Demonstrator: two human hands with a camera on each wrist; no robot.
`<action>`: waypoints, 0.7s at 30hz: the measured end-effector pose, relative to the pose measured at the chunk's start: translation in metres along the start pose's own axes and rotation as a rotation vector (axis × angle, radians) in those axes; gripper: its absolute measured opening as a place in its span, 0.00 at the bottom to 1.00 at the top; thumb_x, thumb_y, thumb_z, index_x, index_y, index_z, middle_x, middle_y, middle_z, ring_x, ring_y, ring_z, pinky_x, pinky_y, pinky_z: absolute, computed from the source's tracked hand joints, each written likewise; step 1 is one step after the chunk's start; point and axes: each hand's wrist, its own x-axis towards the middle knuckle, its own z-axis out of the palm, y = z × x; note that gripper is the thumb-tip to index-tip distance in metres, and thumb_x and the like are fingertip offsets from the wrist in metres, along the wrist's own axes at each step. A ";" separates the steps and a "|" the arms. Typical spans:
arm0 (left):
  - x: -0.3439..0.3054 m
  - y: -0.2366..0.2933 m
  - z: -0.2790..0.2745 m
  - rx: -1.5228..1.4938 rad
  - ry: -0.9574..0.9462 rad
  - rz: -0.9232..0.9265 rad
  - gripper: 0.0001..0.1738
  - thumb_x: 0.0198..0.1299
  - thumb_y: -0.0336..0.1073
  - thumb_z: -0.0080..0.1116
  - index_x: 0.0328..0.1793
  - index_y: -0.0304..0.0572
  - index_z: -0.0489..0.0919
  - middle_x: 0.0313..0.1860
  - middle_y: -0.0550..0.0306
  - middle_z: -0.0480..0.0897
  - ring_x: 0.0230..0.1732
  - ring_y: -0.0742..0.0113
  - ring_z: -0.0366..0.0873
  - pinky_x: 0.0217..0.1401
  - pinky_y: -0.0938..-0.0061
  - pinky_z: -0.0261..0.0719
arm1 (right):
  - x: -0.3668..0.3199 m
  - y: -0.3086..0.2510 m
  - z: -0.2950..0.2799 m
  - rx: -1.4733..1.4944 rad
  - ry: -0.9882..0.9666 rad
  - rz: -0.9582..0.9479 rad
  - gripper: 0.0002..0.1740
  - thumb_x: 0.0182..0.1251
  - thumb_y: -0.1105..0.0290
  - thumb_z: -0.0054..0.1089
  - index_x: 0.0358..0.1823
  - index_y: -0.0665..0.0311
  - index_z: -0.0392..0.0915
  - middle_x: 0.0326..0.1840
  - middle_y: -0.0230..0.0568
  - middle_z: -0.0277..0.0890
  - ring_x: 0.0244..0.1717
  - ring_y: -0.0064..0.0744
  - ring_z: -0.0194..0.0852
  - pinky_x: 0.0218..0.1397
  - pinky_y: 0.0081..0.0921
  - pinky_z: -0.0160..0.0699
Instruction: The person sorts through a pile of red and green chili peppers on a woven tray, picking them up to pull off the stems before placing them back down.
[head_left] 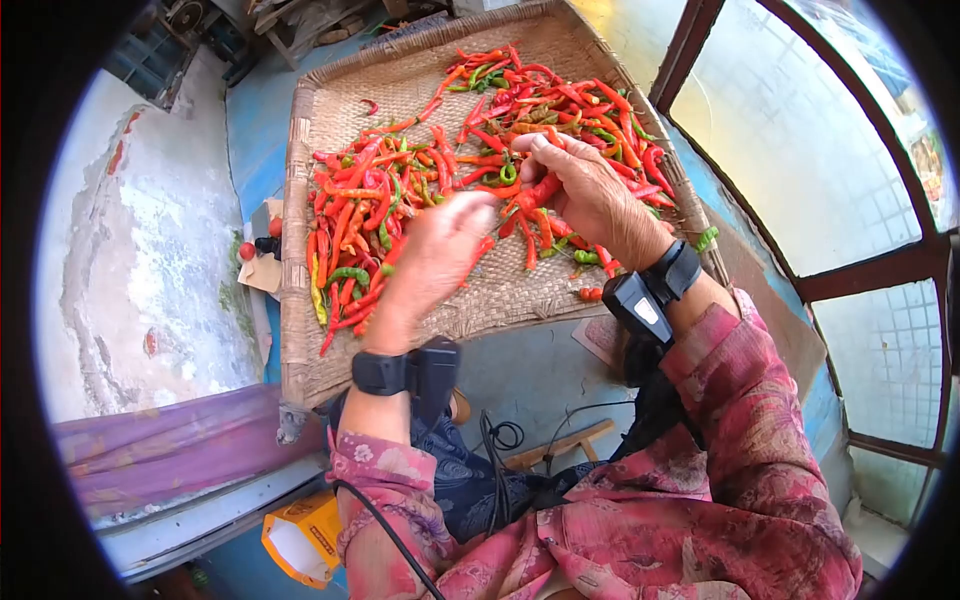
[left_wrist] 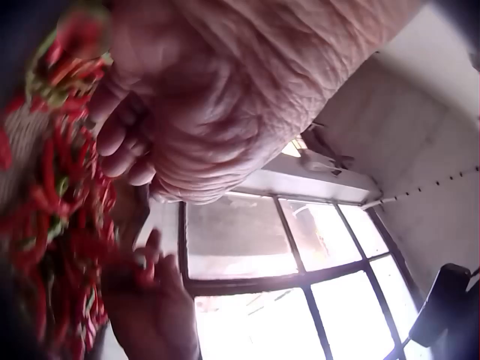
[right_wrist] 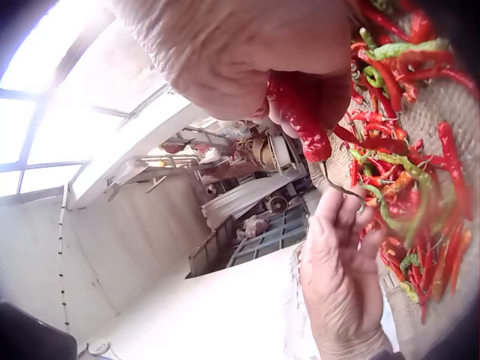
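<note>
My right hand grips a red chili pepper over the basket. In the right wrist view the pepper points downward from the curled fingers, its thin dark stem hanging free below. Blurred in the head view, my left hand is over the left part of the chili heap. Its loosely bent fingers overlap the stem's end in the right wrist view. Under both hands lies a pile of red chili peppers, with some green and orange ones among them.
The peppers lie in a wide woven basket with a raised rim. A framed window stands at the right and a worn white wall at the left. An orange box and dark cables are below.
</note>
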 end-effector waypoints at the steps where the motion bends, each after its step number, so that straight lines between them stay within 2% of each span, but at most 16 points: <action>1: 0.002 -0.003 0.012 -0.104 -0.067 0.061 0.18 0.63 0.37 0.48 0.54 0.33 0.73 0.40 0.62 0.79 0.40 0.75 0.74 0.43 0.79 0.72 | 0.001 0.001 0.005 0.081 -0.002 0.014 0.15 0.69 0.62 0.45 0.48 0.66 0.70 0.31 0.34 0.70 0.30 0.21 0.70 0.31 0.19 0.71; 5: 0.009 0.000 0.024 -0.162 -0.152 -0.079 0.18 0.63 0.35 0.47 0.54 0.30 0.73 0.38 0.66 0.77 0.37 0.80 0.71 0.39 0.81 0.70 | 0.001 0.000 0.010 0.242 -0.054 0.051 0.13 0.69 0.66 0.46 0.47 0.67 0.70 0.31 0.36 0.71 0.31 0.24 0.71 0.33 0.22 0.74; 8: 0.012 -0.011 0.029 -0.252 -0.055 -0.046 0.15 0.62 0.35 0.48 0.51 0.33 0.75 0.33 0.68 0.75 0.32 0.83 0.69 0.34 0.82 0.69 | 0.000 -0.001 0.012 0.223 -0.067 0.037 0.16 0.70 0.61 0.45 0.47 0.68 0.70 0.31 0.37 0.72 0.32 0.25 0.72 0.33 0.21 0.73; 9: 0.010 -0.007 0.021 -0.119 -0.024 -0.050 0.14 0.61 0.35 0.50 0.48 0.33 0.76 0.30 0.68 0.76 0.31 0.81 0.69 0.32 0.81 0.69 | -0.004 -0.006 0.014 0.225 -0.065 0.037 0.16 0.70 0.61 0.45 0.47 0.68 0.70 0.31 0.37 0.72 0.32 0.25 0.72 0.33 0.21 0.73; 10: 0.008 -0.001 0.013 0.013 0.002 -0.053 0.13 0.60 0.35 0.52 0.46 0.34 0.77 0.28 0.67 0.76 0.29 0.80 0.70 0.31 0.80 0.69 | -0.009 -0.017 0.015 -0.056 -0.024 -0.024 0.19 0.71 0.58 0.42 0.49 0.67 0.70 0.32 0.34 0.71 0.32 0.22 0.71 0.34 0.19 0.71; 11: 0.005 0.004 0.001 0.233 0.109 0.020 0.12 0.58 0.36 0.54 0.42 0.34 0.78 0.24 0.64 0.76 0.25 0.77 0.70 0.30 0.78 0.69 | -0.013 -0.023 0.014 -0.339 0.019 -0.087 0.22 0.72 0.54 0.40 0.51 0.66 0.71 0.32 0.31 0.71 0.33 0.19 0.69 0.36 0.16 0.69; 12: 0.003 0.002 -0.012 0.328 0.145 -0.024 0.12 0.58 0.37 0.55 0.40 0.33 0.78 0.23 0.61 0.76 0.25 0.76 0.71 0.30 0.77 0.70 | -0.007 -0.018 0.007 -0.442 0.053 -0.138 0.25 0.71 0.50 0.38 0.47 0.65 0.72 0.32 0.30 0.71 0.28 0.17 0.68 0.32 0.14 0.67; 13: 0.001 -0.002 -0.027 0.251 0.164 -0.030 0.12 0.58 0.37 0.54 0.38 0.33 0.78 0.22 0.61 0.76 0.25 0.76 0.72 0.30 0.78 0.70 | -0.006 -0.020 0.002 -0.442 0.061 -0.140 0.25 0.71 0.50 0.38 0.47 0.65 0.72 0.32 0.30 0.71 0.28 0.17 0.68 0.32 0.14 0.67; 14: -0.004 -0.009 -0.045 0.216 0.158 -0.113 0.12 0.58 0.38 0.54 0.37 0.33 0.77 0.22 0.61 0.76 0.25 0.77 0.72 0.30 0.78 0.70 | -0.006 -0.023 -0.003 -0.462 0.068 -0.110 0.24 0.71 0.50 0.39 0.44 0.65 0.73 0.32 0.30 0.72 0.27 0.17 0.67 0.30 0.14 0.67; 15: -0.010 -0.013 -0.055 0.386 0.275 -0.035 0.13 0.57 0.39 0.54 0.38 0.34 0.77 0.22 0.62 0.75 0.25 0.76 0.72 0.30 0.78 0.70 | -0.005 -0.024 -0.005 -0.482 0.071 -0.080 0.24 0.70 0.50 0.40 0.41 0.65 0.73 0.31 0.31 0.72 0.25 0.16 0.66 0.28 0.14 0.67; 16: -0.014 -0.019 -0.067 0.549 0.350 -0.061 0.13 0.57 0.40 0.55 0.37 0.36 0.78 0.22 0.58 0.77 0.24 0.70 0.75 0.30 0.74 0.72 | -0.004 -0.025 -0.006 -0.478 0.074 -0.084 0.24 0.70 0.50 0.40 0.41 0.65 0.73 0.31 0.31 0.72 0.25 0.16 0.66 0.28 0.14 0.67; 17: -0.021 -0.022 -0.076 0.789 0.364 -0.079 0.15 0.57 0.42 0.55 0.40 0.37 0.78 0.27 0.53 0.80 0.28 0.61 0.78 0.33 0.70 0.73 | -0.003 -0.025 -0.006 -0.470 0.085 -0.058 0.23 0.70 0.50 0.41 0.40 0.65 0.73 0.30 0.30 0.72 0.24 0.16 0.66 0.28 0.14 0.67; 19: -0.027 -0.017 -0.079 1.025 0.420 -0.041 0.16 0.58 0.42 0.54 0.44 0.36 0.77 0.35 0.48 0.81 0.35 0.56 0.79 0.38 0.68 0.74 | -0.003 -0.023 -0.003 -0.456 0.110 0.001 0.21 0.70 0.51 0.43 0.38 0.64 0.73 0.28 0.29 0.72 0.24 0.15 0.65 0.27 0.14 0.68; 20: -0.023 -0.016 -0.074 1.024 0.416 -0.042 0.16 0.58 0.42 0.54 0.44 0.36 0.77 0.35 0.48 0.81 0.35 0.56 0.79 0.38 0.68 0.74 | -0.005 -0.021 0.001 -0.455 0.112 0.004 0.21 0.70 0.51 0.43 0.38 0.64 0.73 0.28 0.29 0.72 0.24 0.15 0.65 0.27 0.14 0.68; 21: -0.017 -0.012 -0.063 0.841 0.444 0.044 0.16 0.58 0.42 0.53 0.45 0.36 0.77 0.37 0.46 0.81 0.36 0.52 0.79 0.40 0.65 0.75 | -0.006 -0.021 0.007 -0.480 0.066 0.006 0.20 0.69 0.52 0.45 0.38 0.64 0.73 0.28 0.29 0.72 0.25 0.15 0.66 0.27 0.14 0.69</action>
